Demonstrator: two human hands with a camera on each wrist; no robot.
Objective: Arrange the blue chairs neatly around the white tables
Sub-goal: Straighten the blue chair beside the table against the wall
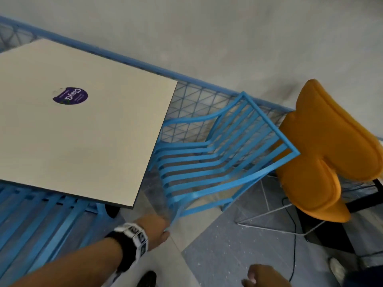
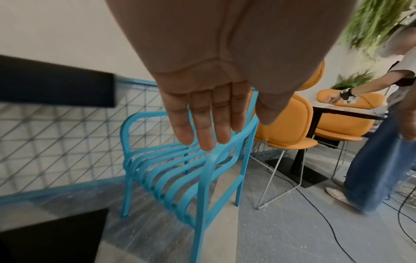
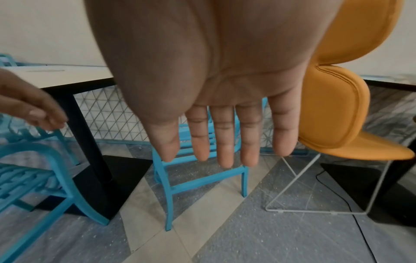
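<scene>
A blue slatted armchair [image 1: 207,162] stands askew at the right side of the white table [image 1: 83,141], its back toward an orange chair. My left hand [image 1: 159,226] reaches to the chair's near armrest. In the left wrist view the left hand [image 2: 202,135] has straight fingers just over the armrest of the chair [image 2: 168,169]; I cannot tell if they touch it. My right hand [image 1: 263,276] hangs low at the bottom edge. The right wrist view shows the right hand [image 3: 225,142] with straight fingers and nothing in it, in front of the chair [image 3: 202,178].
A second blue chair [image 1: 41,224] is tucked at the table's near side. An orange padded chair [image 1: 321,152] on a wire frame stands close behind the armchair. A blue mesh railing [image 1: 194,100] runs along the wall. Cables [image 1: 294,235] cross the floor. Another person [image 2: 382,142] stands at a far table.
</scene>
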